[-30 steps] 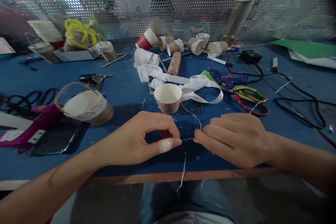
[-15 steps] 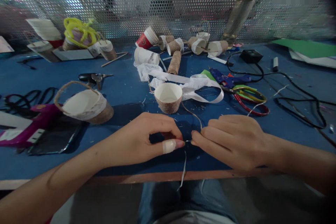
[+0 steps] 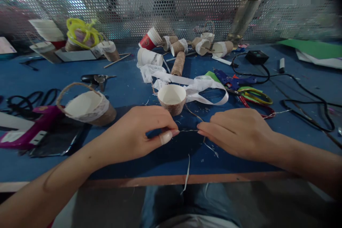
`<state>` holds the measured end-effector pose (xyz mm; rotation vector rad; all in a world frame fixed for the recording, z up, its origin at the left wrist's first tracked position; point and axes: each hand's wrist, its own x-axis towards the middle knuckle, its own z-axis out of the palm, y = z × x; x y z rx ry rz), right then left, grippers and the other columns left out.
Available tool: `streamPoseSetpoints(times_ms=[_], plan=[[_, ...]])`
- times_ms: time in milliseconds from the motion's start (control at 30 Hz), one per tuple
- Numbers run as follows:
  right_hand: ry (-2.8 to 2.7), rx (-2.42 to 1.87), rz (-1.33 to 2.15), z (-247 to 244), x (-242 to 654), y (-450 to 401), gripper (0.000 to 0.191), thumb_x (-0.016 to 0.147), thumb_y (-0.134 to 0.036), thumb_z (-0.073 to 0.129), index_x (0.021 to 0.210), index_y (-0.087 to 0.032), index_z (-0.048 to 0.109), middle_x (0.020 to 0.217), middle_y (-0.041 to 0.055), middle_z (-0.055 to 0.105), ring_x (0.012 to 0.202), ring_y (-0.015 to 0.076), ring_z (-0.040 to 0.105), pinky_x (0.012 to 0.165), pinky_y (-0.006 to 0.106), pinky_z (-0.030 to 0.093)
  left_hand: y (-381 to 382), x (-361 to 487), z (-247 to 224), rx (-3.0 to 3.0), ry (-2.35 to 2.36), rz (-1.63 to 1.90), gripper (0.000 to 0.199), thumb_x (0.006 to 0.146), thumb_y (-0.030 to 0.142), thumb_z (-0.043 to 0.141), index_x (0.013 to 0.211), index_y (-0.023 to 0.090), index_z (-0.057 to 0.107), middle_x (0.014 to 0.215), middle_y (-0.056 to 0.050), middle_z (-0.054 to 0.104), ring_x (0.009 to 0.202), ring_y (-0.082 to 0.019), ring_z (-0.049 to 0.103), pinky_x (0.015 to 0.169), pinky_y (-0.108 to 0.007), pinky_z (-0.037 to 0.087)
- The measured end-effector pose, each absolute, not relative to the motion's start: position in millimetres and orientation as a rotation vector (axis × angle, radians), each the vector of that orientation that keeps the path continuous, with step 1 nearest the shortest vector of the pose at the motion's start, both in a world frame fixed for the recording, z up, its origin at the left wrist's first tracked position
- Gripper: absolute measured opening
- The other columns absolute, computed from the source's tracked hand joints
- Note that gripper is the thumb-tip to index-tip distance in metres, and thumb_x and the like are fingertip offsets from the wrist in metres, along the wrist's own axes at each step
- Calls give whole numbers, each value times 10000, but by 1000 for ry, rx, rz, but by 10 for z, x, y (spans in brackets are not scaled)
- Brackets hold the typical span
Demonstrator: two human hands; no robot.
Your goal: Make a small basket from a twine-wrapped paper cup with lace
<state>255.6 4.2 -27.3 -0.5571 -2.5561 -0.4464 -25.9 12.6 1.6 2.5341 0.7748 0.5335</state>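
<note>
Twine runs taut between our two hands, just above the blue table. Our left hand pinches one end between thumb and forefinger, the thumb wearing a pale bandage near its tip. Our right hand pinches the other end, fingers drawn together and pointing left. The two pinches sit near each other, with only a short stretch of twine showing between them. From beside the right hand's fingertips the twine curves away toward a cup, which stands upright just beyond both hands, its outside wrapped in twine and its white inside open to us. A thin white strip hangs below the hands over the table edge.

Beyond the right hand lie a white ribbon, a blue glue gun and scissors with green and red handles. A black cable loops to the right of it. To the left of our left hand lies a basket with a twine handle, on its side, and further left a pink glue gun.
</note>
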Motion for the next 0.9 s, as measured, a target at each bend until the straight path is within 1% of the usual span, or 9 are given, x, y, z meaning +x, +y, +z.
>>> streamPoseSetpoints(times_ms=[100,167,300,433,533,633,733,833,900], plan=[[-2573,-556,-452,-275,2535,31,155,1046,-168,524,945,-178,641,656,-33,562,611,150,465,577,328,253,116,-240,-32,2590,776,542,150,1021,263,582,986,208,717,939,-43,751,864,-188,686,799,-274,499],[-2582,-558,-472,-273,2516,10,188,1044,-153,507,909,-185,634,649,-30,547,610,157,457,571,343,219,105,-222,-64,2615,770,523,161,1033,287,584,1015,213,726,952,-37,761,872,-189,696,808,-276,499],[-2609,-544,-485,-273,2494,-29,190,1031,-141,517,896,-184,645,656,-24,544,613,162,453,573,347,205,87,-200,-88,2632,760,489,206,1058,277,551,990,210,734,917,-8,767,832,-163,688,777,-257,479],[-2641,-537,-475,-273,2487,-39,212,1020,-116,520,852,-171,637,648,-22,535,608,152,456,575,343,208,76,-207,-83,2661,749,494,251,1071,300,522,965,211,732,885,-5,757,784,-158,669,744,-264,458],[-2666,-498,-445,-268,2479,-39,197,1010,-90,520,883,-153,658,674,-18,572,605,151,462,565,341,210,74,-218,-92,2705,745,491,265,1078,304,510,963,215,731,868,3,748,773,-159,653,743,-273,438],[-2686,-484,-410,-279,2464,-40,237,1022,-78,474,908,-139,673,711,-4,614,615,153,477,562,346,217,77,-216,-115,2753,713,492,267,1081,303,504,971,212,730,864,8,744,773,-161,639,756,-281,425],[-2688,-499,-406,-310,2461,-34,270,1032,-74,435,941,-135,681,698,-1,601,613,157,473,563,346,221,80,-212,-118,2779,699,501,293,1089,302,485,957,207,728,852,6,741,771,-162,634,760,-282,423],[-2673,-554,-365,-333,2487,-18,194,1029,-113,491,996,-160,676,685,-15,570,614,158,474,560,340,217,90,-232,-91,2778,703,516,287,1091,304,484,966,214,726,866,10,745,788,-160,643,770,-279,427],[-2658,-613,-323,-337,2513,-4,125,1021,-157,546,993,-190,663,693,-22,569,610,162,478,558,336,219,103,-259,-71,2798,723,527,264,1087,295,495,986,219,727,897,13,752,814,-164,649,785,-285,430]])
